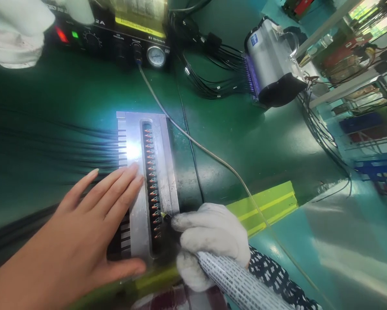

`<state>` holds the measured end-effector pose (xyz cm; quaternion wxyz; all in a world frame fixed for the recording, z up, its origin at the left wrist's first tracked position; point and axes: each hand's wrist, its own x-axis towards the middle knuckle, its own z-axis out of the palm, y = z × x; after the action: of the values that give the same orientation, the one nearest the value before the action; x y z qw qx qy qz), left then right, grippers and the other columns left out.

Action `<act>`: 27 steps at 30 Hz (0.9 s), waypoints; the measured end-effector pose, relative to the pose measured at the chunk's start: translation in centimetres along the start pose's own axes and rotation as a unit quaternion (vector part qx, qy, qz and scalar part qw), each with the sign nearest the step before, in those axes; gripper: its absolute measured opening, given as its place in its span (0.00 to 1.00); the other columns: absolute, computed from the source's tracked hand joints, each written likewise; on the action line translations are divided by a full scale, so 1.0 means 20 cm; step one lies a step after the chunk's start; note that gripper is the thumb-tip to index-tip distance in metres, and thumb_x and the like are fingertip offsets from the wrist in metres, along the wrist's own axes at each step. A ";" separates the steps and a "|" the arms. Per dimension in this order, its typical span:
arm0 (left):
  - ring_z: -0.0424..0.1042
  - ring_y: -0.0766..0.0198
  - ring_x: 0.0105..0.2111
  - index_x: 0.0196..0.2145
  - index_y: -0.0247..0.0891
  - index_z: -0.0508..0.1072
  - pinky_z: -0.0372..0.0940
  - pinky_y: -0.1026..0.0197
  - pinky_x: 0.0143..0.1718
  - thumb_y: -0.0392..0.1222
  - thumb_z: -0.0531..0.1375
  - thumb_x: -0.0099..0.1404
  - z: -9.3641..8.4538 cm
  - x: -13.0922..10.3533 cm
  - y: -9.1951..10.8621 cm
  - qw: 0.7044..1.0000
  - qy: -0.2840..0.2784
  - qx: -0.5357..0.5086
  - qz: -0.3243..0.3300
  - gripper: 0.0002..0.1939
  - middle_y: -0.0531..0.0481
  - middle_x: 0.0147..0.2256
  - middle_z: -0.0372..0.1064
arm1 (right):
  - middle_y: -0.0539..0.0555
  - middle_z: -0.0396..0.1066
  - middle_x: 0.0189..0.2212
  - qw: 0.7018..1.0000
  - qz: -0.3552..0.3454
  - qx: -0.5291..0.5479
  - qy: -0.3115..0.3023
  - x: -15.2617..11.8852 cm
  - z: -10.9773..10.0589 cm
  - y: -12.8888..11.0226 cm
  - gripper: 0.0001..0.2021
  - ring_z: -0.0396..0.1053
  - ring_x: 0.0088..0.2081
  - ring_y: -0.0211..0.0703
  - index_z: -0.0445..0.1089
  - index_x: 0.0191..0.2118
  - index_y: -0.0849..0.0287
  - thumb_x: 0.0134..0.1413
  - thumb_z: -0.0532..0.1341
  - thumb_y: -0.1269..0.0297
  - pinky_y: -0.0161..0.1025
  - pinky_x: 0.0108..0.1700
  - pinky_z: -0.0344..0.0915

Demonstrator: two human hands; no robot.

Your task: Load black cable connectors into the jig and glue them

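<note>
My bare left hand (93, 215) lies flat with fingers spread, its fingertips on the left side of a metal fixture (137, 189). A long slot in the fixture holds a row of small copper-tipped wire ends (152, 181). From its left side run thin black cables (83, 144). My right hand (214, 241), in a white glove, is closed around a dispensing syringe (235, 275) with a grey, dash-patterned barrel. Its thin yellowish tip reaches the right edge of the slot near the lower wire ends. The glove hides part of the syringe.
A dispenser box (119, 41) with a pressure gauge (156, 56) stands at the back left. White gloved fingers or a glove (15, 30) overlap it. A pale hose (213, 153) crosses the green table. Another cabled fixture stands under a silver cover (274, 60); yellow tape (267, 206) marks the edge.
</note>
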<state>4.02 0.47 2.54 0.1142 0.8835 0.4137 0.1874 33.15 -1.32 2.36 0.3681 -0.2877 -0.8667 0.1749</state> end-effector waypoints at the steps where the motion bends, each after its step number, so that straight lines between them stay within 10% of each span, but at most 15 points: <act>1: 0.61 0.42 0.77 0.83 0.47 0.43 0.31 0.51 0.84 0.90 0.52 0.62 0.00 0.00 0.00 1.000 0.001 0.001 0.002 0.66 0.49 0.82 0.49 | 0.51 0.86 0.46 1.000 0.003 0.000 -0.007 0.00 0.00 -0.01 0.11 0.79 0.29 0.40 0.75 0.46 0.49 0.60 0.65 0.54 0.42 0.24 0.65; 12: 0.60 0.42 0.77 0.83 0.45 0.43 0.31 0.51 0.84 0.88 0.51 0.65 0.00 -0.01 -0.02 1.000 0.003 0.008 0.014 0.63 0.48 0.83 0.46 | 0.50 0.83 0.42 0.998 0.014 -0.041 -0.040 0.04 -0.01 -0.05 0.09 0.76 0.28 0.39 0.74 0.43 0.50 0.60 0.68 0.56 0.41 0.27 0.66; 21: 0.57 0.43 0.78 0.82 0.45 0.43 0.31 0.51 0.84 0.89 0.51 0.64 0.01 0.00 -0.01 1.000 0.001 0.002 0.015 0.64 0.52 0.83 0.43 | 0.49 0.85 0.42 0.990 0.106 -0.068 0.059 0.06 -0.02 -0.19 0.05 0.78 0.29 0.39 0.71 0.43 0.49 0.62 0.64 0.65 0.43 0.33 0.70; 27: 0.58 0.43 0.78 0.82 0.46 0.44 0.32 0.51 0.84 0.88 0.50 0.65 0.01 0.00 -0.01 1.000 -0.003 -0.004 0.005 0.63 0.51 0.83 0.46 | 0.49 0.85 0.44 0.995 0.066 -0.063 -0.046 0.06 -0.06 -0.15 0.08 0.79 0.30 0.39 0.74 0.43 0.51 0.60 0.69 0.59 0.42 0.31 0.70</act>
<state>3.96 0.59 2.37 0.1181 0.8860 0.4078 0.1866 32.22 -2.84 5.31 0.2964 -0.3588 -0.8711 0.1567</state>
